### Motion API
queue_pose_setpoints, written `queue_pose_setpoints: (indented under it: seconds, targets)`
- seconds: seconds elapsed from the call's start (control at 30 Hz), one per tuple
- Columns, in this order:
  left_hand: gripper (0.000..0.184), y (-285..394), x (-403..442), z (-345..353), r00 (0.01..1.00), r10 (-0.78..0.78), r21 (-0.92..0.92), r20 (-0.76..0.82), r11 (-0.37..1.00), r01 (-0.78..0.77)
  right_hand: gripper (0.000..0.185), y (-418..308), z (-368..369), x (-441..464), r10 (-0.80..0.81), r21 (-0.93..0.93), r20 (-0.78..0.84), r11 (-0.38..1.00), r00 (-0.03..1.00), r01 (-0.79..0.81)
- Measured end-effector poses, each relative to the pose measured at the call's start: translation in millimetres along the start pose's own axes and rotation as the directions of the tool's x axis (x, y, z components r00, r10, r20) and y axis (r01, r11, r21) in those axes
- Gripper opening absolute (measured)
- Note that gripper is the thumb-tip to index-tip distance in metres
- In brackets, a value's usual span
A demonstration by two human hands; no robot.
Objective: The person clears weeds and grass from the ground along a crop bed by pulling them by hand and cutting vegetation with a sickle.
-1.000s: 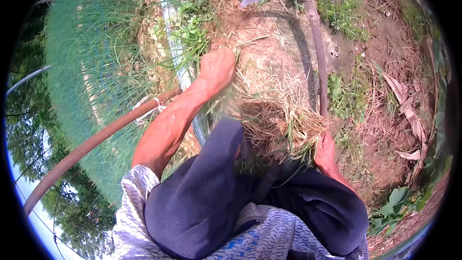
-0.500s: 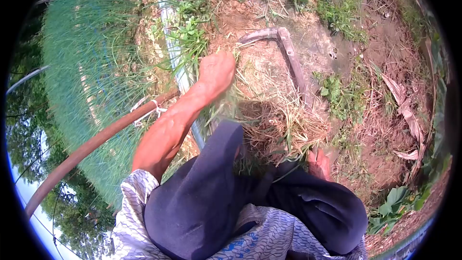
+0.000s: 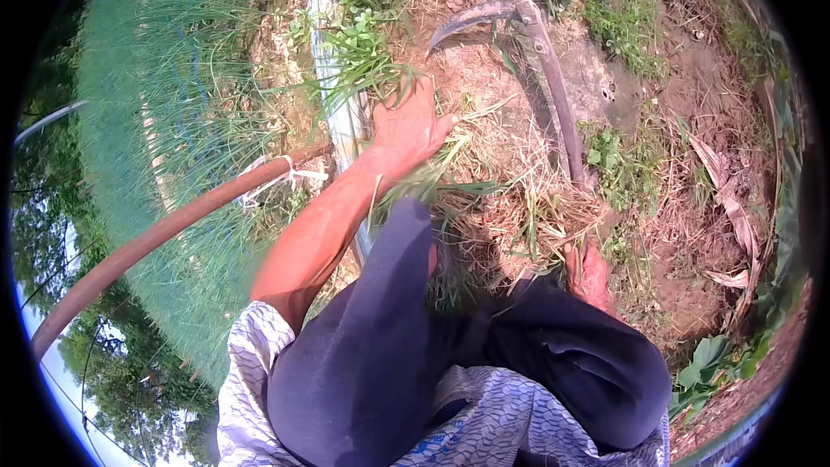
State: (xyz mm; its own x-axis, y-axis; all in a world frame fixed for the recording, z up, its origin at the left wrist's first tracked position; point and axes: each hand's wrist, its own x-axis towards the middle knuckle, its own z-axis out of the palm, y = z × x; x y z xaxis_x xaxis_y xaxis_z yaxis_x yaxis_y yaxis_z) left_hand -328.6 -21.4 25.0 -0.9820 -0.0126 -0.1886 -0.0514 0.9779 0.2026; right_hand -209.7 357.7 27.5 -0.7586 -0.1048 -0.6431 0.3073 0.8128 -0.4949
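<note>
Item one: left hand point(image 3: 406, 128), open, thumb held apart, fingers reaching into a clump of green grass point(image 3: 367, 56) beside a pale pipe point(image 3: 324, 35).
Item two: right hand point(image 3: 590, 275), at the edge of a heap of dry grass point(image 3: 510, 216); its fingers are partly hidden, so whether they grip cannot be told.
Item three: sickle, its curved, dark blade point(image 3: 469, 19) pointing left, above and to the right of the left hand; its wooden handle point(image 3: 553, 78) slants down towards the right hand, its lower end meeting the straw.
Item four: brown pole point(image 3: 164, 229), slanting at the left, with a white tie point(image 3: 292, 175) knotted near its upper end.
Item five: dark trousers point(image 3: 354, 363), knees bent, below the heap; patterned shirt point(image 3: 510, 411).
</note>
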Motion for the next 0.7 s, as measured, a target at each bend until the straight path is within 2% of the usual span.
queue_pose_setpoints:
  seconds: [0.03,0.07,0.1,0.13,0.17,0.2,0.23,0.27,0.3,0.33,0.37,0.4,0.43,0.47,0.5,0.57,0.6,0.63,0.7]
  targets:
    - [0.048,-14.8,-7.1,19.3,0.976,0.179,0.266,-0.124,0.953,-0.141,0.041,13.3,1.5,-17.0,0.002,-0.002,0.000,1.000,1.000,-0.002]
    - [0.050,-29.7,-14.2,38.8,0.905,0.350,0.540,-0.242,0.823,-0.174,0.045,27.8,7.6,-29.5,0.046,0.059,0.008,0.997,0.999,-0.046]
    - [0.050,-26.1,-4.5,30.0,0.903,0.349,0.542,-0.250,0.824,-0.168,0.050,36.5,10.6,-37.0,0.086,0.118,0.021,0.989,0.996,-0.088]
    - [0.046,-19.1,7.3,15.6,1.000,0.017,0.276,0.019,0.961,-0.021,0.050,30.5,11.5,-42.4,0.110,0.166,0.014,0.980,0.994,-0.111]
    - [0.042,-12.4,12.5,6.9,0.900,-0.230,0.056,0.370,0.973,0.225,0.050,25.2,12.6,-47.6,0.134,0.215,0.007,0.968,0.991,-0.133]
    - [0.035,-13.9,-1.9,14.3,0.997,-0.014,0.272,0.077,0.962,-0.007,0.047,20.7,12.7,-43.1,0.097,0.185,-0.007,0.978,0.995,-0.094]
    - [0.035,-17.7,0.0,22.0,0.997,-0.006,0.270,0.076,0.963,-0.015,0.043,14.0,12.3,-33.6,0.053,0.155,-0.023,0.987,0.998,-0.049]
    - [0.037,-16.0,8.1,14.7,0.976,-0.134,0.148,0.172,0.983,0.109,0.036,-3.0,8.6,-20.0,0.110,0.274,0.011,0.956,0.994,-0.109]
    - [0.040,-15.3,13.9,7.9,0.926,-0.247,0.039,0.285,0.968,0.247,0.036,-11.0,9.6,-0.7,0.108,0.279,0.010,0.954,0.994,-0.107]
    - [0.043,-13.9,16.2,2.0,0.849,-0.335,-0.050,0.408,0.921,0.387,0.036,-18.0,11.8,17.1,0.118,0.513,0.031,0.851,0.993,-0.117]
    - [0.043,-13.0,17.3,0.4,0.851,-0.331,-0.046,0.408,0.923,0.381,0.036,-21.0,13.3,22.6,0.121,0.619,0.038,0.776,0.992,-0.119]
    - [0.046,-11.3,18.9,0.6,0.819,-0.387,-0.092,0.424,0.881,0.464,0.035,-24.0,15.0,28.1,0.125,0.715,0.044,0.689,0.991,-0.119]
    - [0.049,-9.2,20.5,0.9,0.782,-0.439,-0.139,0.444,0.828,0.543,0.037,-25.0,14.6,29.4,0.059,0.490,-0.033,0.871,0.998,-0.035]
    - [0.047,-11.5,23.0,7.9,0.756,-0.431,-0.157,0.492,0.811,0.564,0.039,-24.9,13.3,30.4,-0.027,0.216,-0.085,0.975,0.996,0.045]
    - [0.047,-19.0,21.3,18.8,0.755,-0.429,-0.160,0.496,0.809,0.566,0.039,-11.1,13.9,16.5,-0.024,0.211,-0.083,0.977,0.996,0.041]
    - [0.047,-37.6,21.9,35.4,0.883,-0.132,-0.304,0.451,0.907,0.291,0.042,28.2,17.9,-23.1,0.096,-0.002,0.074,0.995,0.993,-0.096]
    - [0.040,-13.5,17.3,1.0,0.846,-0.161,-0.401,0.508,0.825,0.398,0.042,31.8,14.5,-24.5,0.086,-0.010,0.081,0.996,0.993,-0.085]
    - [0.034,3.4,9.8,-36.9,0.899,0.084,-0.332,0.431,0.941,0.071,0.043,32.1,14.0,-34.3,0.111,0.012,0.092,0.994,0.990,-0.112]
    - [0.029,4.1,7.5,-27.5,0.855,0.018,-0.074,0.519,0.997,0.024,0.045,19.3,10.6,-36.0,0.141,0.045,0.092,0.988,0.986,-0.145]
